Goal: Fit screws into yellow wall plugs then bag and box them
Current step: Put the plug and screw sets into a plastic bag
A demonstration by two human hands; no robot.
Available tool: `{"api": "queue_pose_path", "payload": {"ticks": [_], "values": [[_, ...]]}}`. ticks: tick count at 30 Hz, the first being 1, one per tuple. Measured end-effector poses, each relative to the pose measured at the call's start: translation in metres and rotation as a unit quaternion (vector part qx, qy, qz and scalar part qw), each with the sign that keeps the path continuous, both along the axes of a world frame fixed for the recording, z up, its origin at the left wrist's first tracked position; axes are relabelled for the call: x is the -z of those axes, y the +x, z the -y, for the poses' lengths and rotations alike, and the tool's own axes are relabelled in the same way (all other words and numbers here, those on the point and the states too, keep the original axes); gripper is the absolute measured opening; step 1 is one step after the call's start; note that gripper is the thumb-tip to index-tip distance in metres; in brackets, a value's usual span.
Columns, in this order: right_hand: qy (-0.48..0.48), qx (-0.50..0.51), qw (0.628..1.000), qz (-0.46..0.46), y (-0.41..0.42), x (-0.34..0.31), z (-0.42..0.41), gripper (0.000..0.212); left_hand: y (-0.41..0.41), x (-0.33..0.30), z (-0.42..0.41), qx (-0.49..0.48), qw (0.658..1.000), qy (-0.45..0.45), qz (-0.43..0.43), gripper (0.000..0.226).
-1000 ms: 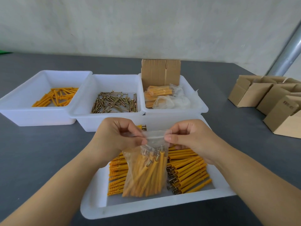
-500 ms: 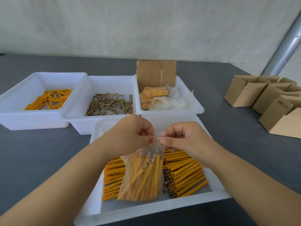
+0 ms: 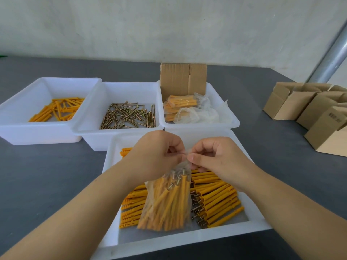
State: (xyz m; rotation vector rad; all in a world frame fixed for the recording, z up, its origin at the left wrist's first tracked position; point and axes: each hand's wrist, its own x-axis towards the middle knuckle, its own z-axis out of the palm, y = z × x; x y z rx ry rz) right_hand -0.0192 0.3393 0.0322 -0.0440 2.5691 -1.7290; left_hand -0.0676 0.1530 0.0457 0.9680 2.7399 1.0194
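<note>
A clear plastic bag (image 3: 167,201) full of yellow wall plugs with screws hangs above the near white tray (image 3: 187,239). My left hand (image 3: 155,156) and my right hand (image 3: 216,156) both pinch the bag's top edge, thumbs almost touching. Under the bag, more assembled plugs (image 3: 216,199) lie in rows in the tray. Behind stand three white bins: loose yellow plugs (image 3: 58,109) at the left, brass screws (image 3: 129,116) in the middle, filled bags (image 3: 180,106) with spare clear bags at the right.
A flat cardboard piece (image 3: 183,77) leans upright in the right bin. Several open cardboard boxes (image 3: 309,107) sit on the grey table (image 3: 47,175) at the far right. A metal pipe (image 3: 330,57) slants up by the wall.
My two hands have drawn together along the bag's top, narrowing its mouth. The bag hangs slightly lower and more bunched.
</note>
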Motion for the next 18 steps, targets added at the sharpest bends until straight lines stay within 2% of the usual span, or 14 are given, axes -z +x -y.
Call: {"api": "queue_pose_path", "payload": {"ticks": [11, 18], "values": [[-0.007, 0.004, 1.000, -0.001, 0.0004, -0.0007, -0.0017, 0.006, 0.0019, 0.0017, 0.0094, -0.022, 0.999, 0.033, 0.029, 0.008], [0.053, -0.014, 0.996, -0.063, 0.0007, 0.0003, 0.0026, 0.005, 0.0034, 0.0004, 0.0081, -0.010, 0.999, 0.029, 0.021, 0.002]]}}
